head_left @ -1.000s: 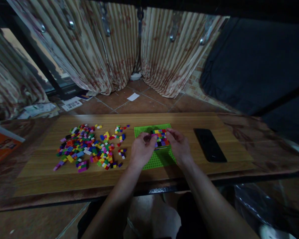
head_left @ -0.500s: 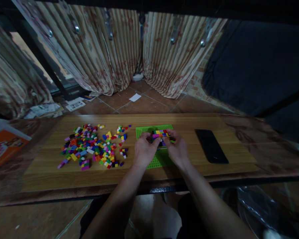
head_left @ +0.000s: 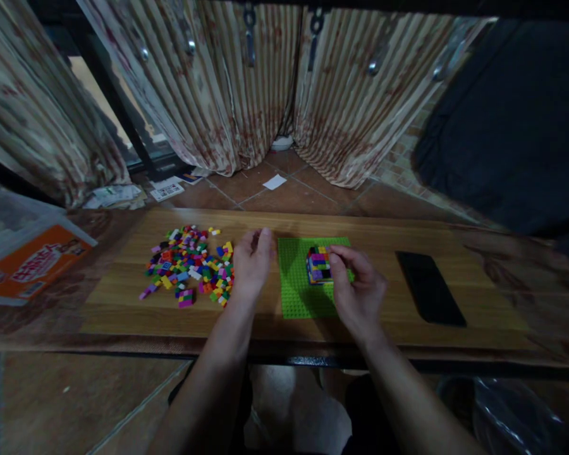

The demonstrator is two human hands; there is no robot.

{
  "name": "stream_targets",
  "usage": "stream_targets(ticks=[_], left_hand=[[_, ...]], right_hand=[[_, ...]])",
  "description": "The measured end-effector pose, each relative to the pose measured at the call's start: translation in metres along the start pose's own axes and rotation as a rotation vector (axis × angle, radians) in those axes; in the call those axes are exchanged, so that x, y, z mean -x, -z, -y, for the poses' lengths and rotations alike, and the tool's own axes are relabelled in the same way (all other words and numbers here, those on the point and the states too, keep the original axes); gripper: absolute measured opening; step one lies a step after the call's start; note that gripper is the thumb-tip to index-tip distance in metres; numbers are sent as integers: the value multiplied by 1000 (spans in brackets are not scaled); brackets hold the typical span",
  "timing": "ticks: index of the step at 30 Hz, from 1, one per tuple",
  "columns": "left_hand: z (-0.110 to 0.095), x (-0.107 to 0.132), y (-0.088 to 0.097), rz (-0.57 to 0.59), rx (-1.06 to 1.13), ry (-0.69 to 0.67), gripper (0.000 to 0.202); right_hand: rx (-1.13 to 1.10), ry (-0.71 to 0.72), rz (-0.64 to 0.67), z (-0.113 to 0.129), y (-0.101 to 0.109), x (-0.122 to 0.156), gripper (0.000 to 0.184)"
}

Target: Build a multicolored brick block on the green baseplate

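Note:
On the green studded baseplate (head_left: pixel 296 297) sits a small block built of toy bricks (head_left: pixel 318 268) in several colours, its right side partly hidden by my fingers. My right hand (head_left: pixel 363 287) has thumb and index finger closed at the block's upper right edge, the other fingers curled. Left of the baseplate, my left hand (head_left: pixel 251 262) hovers over the wooden board, thumb raised and apart from the loosely bent fingers; I see nothing in it. Close by on its left lies a pile of loose toy bricks (head_left: pixel 194 259), its right part hidden behind this hand.
A black phone (head_left: pixel 429 287) lies on the wooden board (head_left: pixel 137 322) at the right. An orange-labelled plastic tub (head_left: pixel 38 259) stands at the far left. A pink and green brick piece (head_left: pixel 185 298) lies at the pile's front. Striped curtains (head_left: pixel 246 95) hang behind.
My left hand has let go of the brick block and moved left towards the pile. My right hand stays at the block's right side. The whole view has shifted.

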State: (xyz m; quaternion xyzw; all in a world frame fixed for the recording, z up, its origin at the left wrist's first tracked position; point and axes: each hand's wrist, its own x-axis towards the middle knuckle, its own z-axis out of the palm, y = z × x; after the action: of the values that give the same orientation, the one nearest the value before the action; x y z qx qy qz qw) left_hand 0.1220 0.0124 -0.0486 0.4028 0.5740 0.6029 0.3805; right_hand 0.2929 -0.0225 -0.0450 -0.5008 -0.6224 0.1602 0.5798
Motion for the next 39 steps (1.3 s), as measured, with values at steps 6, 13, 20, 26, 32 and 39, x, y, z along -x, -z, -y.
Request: stream_targets(ticks=[6,13,20,26,32,39], left_hand=[[-15,-8,33,-164,119,59,27],[-20,-7,42,-134,210,117,21],[-21,-6,46,-122,242,127,17],[-21,-6,49,-92,225,159,12],[-15,-8,53,52,24,126,21],[-14,2,45,494,-125,158,30]], right_hand=[[78,166,473,21,-27,22,16],[212,136,652,13,-54,32,17],[307,108,694,8,-74,32,20],[402,120,718,4,-89,31,15],[259,97,557,10,-82,22,15],[102,65,372,15,-55,11,15]])
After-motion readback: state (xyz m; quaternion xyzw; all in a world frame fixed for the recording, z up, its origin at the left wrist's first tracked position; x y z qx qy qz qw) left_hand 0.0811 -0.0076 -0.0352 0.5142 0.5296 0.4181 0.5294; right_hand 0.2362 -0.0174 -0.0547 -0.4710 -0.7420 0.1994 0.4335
